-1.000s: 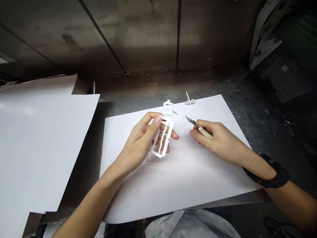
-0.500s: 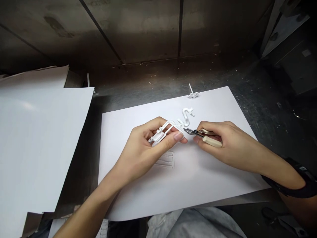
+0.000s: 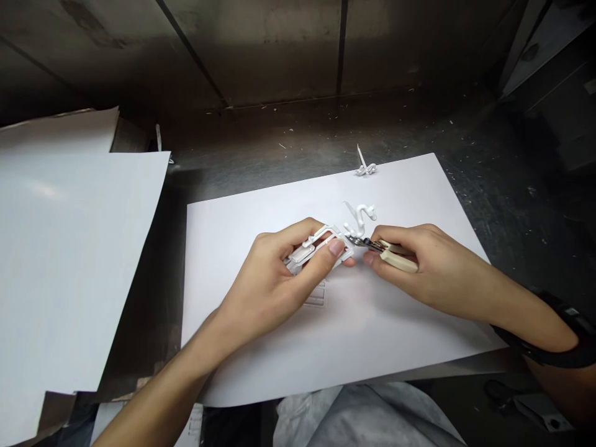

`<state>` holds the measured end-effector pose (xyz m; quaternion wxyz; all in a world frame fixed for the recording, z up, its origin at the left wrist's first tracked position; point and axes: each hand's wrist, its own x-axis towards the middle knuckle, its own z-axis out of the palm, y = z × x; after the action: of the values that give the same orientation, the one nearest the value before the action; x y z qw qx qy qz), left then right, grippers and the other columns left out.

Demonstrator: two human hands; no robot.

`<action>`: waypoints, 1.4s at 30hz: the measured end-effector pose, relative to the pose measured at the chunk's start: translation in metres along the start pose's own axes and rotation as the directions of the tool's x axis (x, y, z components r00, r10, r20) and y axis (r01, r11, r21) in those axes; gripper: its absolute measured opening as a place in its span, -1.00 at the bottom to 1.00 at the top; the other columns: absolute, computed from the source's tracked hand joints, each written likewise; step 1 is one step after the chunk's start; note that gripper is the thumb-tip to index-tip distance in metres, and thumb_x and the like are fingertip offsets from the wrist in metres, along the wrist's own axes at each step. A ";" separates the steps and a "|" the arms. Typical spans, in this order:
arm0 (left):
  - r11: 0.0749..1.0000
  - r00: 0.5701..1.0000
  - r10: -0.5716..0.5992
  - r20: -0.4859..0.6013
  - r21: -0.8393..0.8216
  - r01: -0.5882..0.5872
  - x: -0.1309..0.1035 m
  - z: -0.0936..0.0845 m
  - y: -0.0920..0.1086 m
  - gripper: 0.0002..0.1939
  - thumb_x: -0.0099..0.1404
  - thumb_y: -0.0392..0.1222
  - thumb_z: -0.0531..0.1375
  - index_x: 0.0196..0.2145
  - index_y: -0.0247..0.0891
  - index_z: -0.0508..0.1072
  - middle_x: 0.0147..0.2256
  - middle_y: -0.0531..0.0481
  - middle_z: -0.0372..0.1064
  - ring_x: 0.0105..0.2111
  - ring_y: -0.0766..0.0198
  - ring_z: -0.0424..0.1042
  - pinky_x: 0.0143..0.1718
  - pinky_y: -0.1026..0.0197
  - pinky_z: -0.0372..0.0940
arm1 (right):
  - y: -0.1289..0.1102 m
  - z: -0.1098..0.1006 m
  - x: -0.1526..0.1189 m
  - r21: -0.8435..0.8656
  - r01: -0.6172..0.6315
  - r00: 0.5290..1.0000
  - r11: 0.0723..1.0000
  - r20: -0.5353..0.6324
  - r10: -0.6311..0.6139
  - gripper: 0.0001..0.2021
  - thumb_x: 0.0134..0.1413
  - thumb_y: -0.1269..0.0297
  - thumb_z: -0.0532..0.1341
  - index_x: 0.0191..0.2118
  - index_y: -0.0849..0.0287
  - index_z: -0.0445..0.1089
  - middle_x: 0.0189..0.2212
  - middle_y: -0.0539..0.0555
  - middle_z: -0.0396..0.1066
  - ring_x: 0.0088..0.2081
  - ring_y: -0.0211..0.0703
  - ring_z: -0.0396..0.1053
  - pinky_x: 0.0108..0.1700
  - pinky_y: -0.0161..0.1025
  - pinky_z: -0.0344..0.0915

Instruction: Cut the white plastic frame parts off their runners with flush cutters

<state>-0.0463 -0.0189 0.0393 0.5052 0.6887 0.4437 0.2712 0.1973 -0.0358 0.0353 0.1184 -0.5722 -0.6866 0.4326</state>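
Between the thumb and fingers of my left hand (image 3: 288, 273) is a white plastic moulded frame (image 3: 302, 253), partly hidden by the thumb. My right hand (image 3: 428, 267) is wrapped around side cutters (image 3: 395, 257) with cream handles. Their dark jaws (image 3: 356, 241) are at the right end of the frame, beside a curly white sprue (image 3: 361, 217). Whether that sprue is still joined to the frame I cannot tell. Beneath my left hand, another flat part with slots (image 3: 316, 295) lies on the white sheet (image 3: 261, 366).
Another curled sprue with a spike (image 3: 365, 167) sits at the sheet's far edge. Large white sheets (image 3: 69, 248) are stacked at the left. Small shavings dot the dark metal bench (image 3: 279, 146), with a metal wall (image 3: 279, 56) behind it. Scissors (image 3: 503, 394) are dimly visible at lower right.
The cutters' jaws have moved in against the base of the curly sprue. That sprue has shifted a little right and tilted, and the frame has turned slightly in my left hand.
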 end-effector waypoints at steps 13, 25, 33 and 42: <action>1.000 0.999 0.003 0.040 0.004 -0.003 -0.001 0.000 0.000 -0.79 0.61 -0.14 0.26 -0.21 -0.21 0.63 -0.25 0.18 0.61 -0.29 0.41 0.49 -0.28 0.38 0.28 | 0.000 0.002 0.000 -0.023 0.019 0.991 1.000 0.134 -0.016 -0.64 0.55 0.10 0.13 -0.26 0.15 0.53 -0.54 -0.07 0.25 -0.51 -0.20 0.14 -0.43 -0.23 0.05; 0.997 0.996 0.012 0.089 0.077 -0.019 -0.001 -0.003 -0.003 -0.75 0.63 -0.12 0.22 -0.23 -0.17 0.62 -0.32 0.23 0.50 -0.40 0.45 0.37 -0.36 0.31 0.19 | 0.016 0.004 -0.001 -0.040 0.079 0.986 0.996 0.149 -0.072 -0.57 0.51 0.02 0.22 -0.40 0.09 0.21 -0.57 -0.12 0.14 -0.55 -0.22 0.10 -0.51 -0.25 -0.01; 0.996 0.996 0.010 0.093 0.091 -0.019 0.000 -0.002 -0.005 -0.73 0.64 -0.10 0.21 -0.23 -0.17 0.61 -0.30 0.21 0.51 -0.40 0.43 0.37 -0.38 0.29 0.19 | 0.010 0.004 0.000 -0.073 0.058 0.992 0.996 0.117 -0.049 -0.65 0.51 0.08 0.18 -0.35 0.10 0.39 -0.59 -0.09 0.20 -0.56 -0.19 0.11 -0.47 -0.21 -0.03; 0.986 0.989 -0.093 0.113 -0.130 0.107 0.003 0.000 -0.009 -0.76 0.60 -0.04 0.26 -0.17 -0.26 0.50 -0.24 0.05 0.57 -0.37 0.31 0.55 -0.33 0.33 0.44 | 0.014 0.015 0.005 -0.064 0.063 0.998 0.996 0.009 -0.063 -0.53 0.58 0.02 0.13 -0.44 0.11 0.22 -0.60 -0.10 0.15 -0.55 -0.20 0.06 -0.42 -0.18 -0.01</action>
<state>-0.0477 -0.0153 0.0308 0.5868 0.6429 0.4308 0.2381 0.1949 -0.0390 0.0146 0.1112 -0.5523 -0.7181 0.4085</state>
